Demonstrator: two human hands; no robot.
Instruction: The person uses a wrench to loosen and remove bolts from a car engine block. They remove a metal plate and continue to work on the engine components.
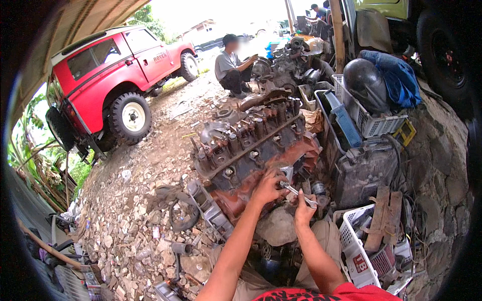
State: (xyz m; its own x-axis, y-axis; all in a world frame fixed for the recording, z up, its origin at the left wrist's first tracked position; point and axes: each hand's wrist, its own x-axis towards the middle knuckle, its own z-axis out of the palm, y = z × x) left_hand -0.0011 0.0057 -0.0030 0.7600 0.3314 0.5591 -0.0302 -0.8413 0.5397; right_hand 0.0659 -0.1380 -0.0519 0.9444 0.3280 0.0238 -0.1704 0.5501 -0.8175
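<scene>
A silver wrench (297,192) lies slantwise in front of me, against the near side of a rusty engine block (236,198). My right hand (304,209) is closed round the wrench's near end. At its far end my left hand (270,186) is closed, with the fingertips against the wrench head; they hide what the head sits on. Just beyond the left hand, a pale metal part (287,173) shows on the block. Valve gear and several studs run along the cylinder head (253,135) on top.
A white crate of parts (359,256) stands at my right, near a dirty black jerrycan-like case (366,168). Left of the block lie a grey metal casting (208,208) and stony ground (135,210). A person (232,67) crouches beyond; a red off-road vehicle (118,75) is parked left.
</scene>
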